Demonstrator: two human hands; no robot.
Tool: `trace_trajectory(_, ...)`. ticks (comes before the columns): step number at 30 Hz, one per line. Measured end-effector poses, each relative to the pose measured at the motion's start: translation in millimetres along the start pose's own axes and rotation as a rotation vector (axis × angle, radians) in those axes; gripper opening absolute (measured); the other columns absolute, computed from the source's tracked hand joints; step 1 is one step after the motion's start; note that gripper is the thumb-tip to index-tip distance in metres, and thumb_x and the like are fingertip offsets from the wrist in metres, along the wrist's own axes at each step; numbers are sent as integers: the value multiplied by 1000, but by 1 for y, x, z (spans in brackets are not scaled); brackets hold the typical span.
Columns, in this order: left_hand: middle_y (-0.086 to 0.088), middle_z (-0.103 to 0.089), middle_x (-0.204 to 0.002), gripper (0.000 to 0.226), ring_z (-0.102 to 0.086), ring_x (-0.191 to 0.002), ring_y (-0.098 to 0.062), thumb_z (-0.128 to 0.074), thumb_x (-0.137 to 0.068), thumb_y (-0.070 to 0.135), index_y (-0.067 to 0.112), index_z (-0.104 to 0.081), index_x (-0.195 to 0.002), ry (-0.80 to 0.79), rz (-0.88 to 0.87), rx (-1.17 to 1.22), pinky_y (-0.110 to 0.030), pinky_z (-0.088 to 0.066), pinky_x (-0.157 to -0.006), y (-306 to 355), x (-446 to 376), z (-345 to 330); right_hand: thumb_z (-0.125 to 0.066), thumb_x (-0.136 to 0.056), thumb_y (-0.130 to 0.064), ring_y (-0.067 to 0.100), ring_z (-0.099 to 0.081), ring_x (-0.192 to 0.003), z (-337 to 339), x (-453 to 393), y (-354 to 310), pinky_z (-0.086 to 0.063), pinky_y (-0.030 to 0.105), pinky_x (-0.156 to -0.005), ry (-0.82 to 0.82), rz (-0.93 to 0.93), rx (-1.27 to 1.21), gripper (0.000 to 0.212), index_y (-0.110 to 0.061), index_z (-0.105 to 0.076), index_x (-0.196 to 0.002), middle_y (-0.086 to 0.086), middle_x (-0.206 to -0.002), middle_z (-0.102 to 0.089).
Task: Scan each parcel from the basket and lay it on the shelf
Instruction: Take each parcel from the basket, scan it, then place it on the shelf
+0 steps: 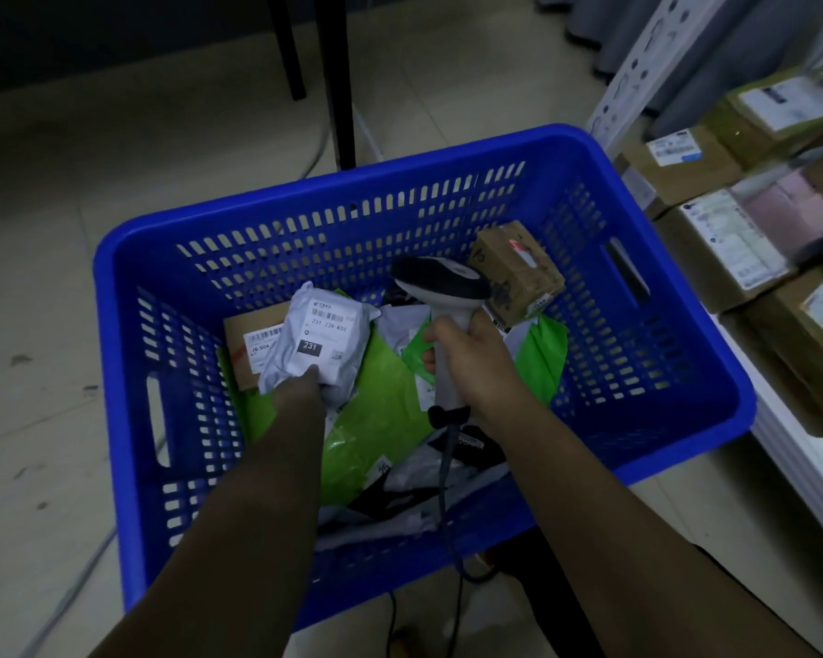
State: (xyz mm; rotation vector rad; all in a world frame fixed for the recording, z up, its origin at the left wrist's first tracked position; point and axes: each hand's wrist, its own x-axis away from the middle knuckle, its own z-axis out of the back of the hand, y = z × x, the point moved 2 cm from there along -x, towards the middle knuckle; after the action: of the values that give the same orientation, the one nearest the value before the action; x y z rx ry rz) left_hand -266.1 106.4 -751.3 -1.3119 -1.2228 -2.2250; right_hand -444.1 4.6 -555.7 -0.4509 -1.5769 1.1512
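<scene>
Head view: left hand [305,379] grips crumpled white poly-mailer parcel [317,341] near blue slotted plastic basket's [129,296] left wall, right hand [471,358] grips white handheld barcode scanner [443,287] aimed at small brown box [519,273], risking wrong-label read.

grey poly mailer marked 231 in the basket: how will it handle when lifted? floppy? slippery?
Probably floppy: the grey mailer is crumpled and creased where the left hand pinches its lower edge, so it should sag rather than hold shape. Likely light for its size, since a grip at one edge seems to hold it. The plastic film looks smooth, so possibly slippery.
</scene>
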Motion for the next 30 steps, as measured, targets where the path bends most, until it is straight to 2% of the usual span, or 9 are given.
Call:
trace_trajectory(4,-15,-62,-106,26,-58,-99,-31,-60,-93,29,4,-60,-100,168,-191,-25,-34,-43,-83,16,38,3,-52,-96,-8,11,-51,-63,10,3,-4,-44,22,-56,-6,9,-6,22,-11,-49,-117,-2,-77,-51)
trace_trajectory(7,3,-53,-80,17,-52,-74,-13,-58,-94,28,12,-51,-94,56,-380,-67,-30,-40,-80,33,72,0,-54,-95,-12,12,-61,-69,22,12,-12,-51,23,-58,41,12,8,36,-6,-51,-130,7,-96,-62)
trace_trajectory(10,-3,-43,-68,23,-42,-63,-11,-59,-94,15,9,-46,-76,-41,-547,60,-30,-35,-70,52,115,-9,-54,-95,-10,17,-62,-68,39,28,-28,-53,21,-54,107,38,13,29,-5,-53,-123,13,-94,-63)
trace_trajectory(15,2,-37,-64,32,-37,-60,-11,-61,-92,18,16,-38,-69,-284,-672,117,-27,-30,-58,92,204,-31,-66,-89,-12,14,-60,-57,79,71,-60,-50,26,-52,313,143,-130,38,-1,-55,-124,10,-78,-62)
trace_trajectory(19,-2,-40,-66,26,-42,-64,-16,-61,-92,23,14,-44,-74,-510,-791,95,-32,-34,-62,112,280,-40,-76,-83,-20,20,-65,-90,116,119,-90,-52,29,-64,540,314,-300,50,-16,-53,-127,3,-108,-66)
trace_trajectory(21,-7,-41,-68,24,-43,-67,-18,-62,-92,22,14,-45,-75,-606,-842,88,-33,-35,-65,115,318,-43,-78,-80,-24,17,-63,-99,130,146,-106,-54,30,-72,610,396,-391,53,-23,-49,-125,-7,-111,-63)
trace_trajectory(24,-4,-36,-64,25,-36,-62,-16,-61,-91,17,15,-44,-74,-700,-902,90,-31,-30,-59,114,366,-43,-85,-71,-30,19,-60,-112,146,180,-123,-53,39,-92,663,464,-485,82,-18,-43,-139,-1,-129,-59)
trace_trajectory(27,-2,-37,-63,25,-37,-59,-14,-62,-91,18,14,-44,-74,-743,-936,91,-29,-30,-56,109,401,-39,-79,-79,-16,18,-63,-101,160,211,-132,-55,27,-74,646,477,-504,73,-11,-41,-140,5,-129,-59)
trace_trajectory(30,-6,-52,-68,28,-47,-64,-15,-69,-86,26,12,-48,-73,-676,-983,-34,-19,-39,-53,107,421,-30,-82,-76,-14,19,-65,-96,171,236,-139,-56,32,-76,648,502,-488,69,-9,-46,-135,7,-121,-63)
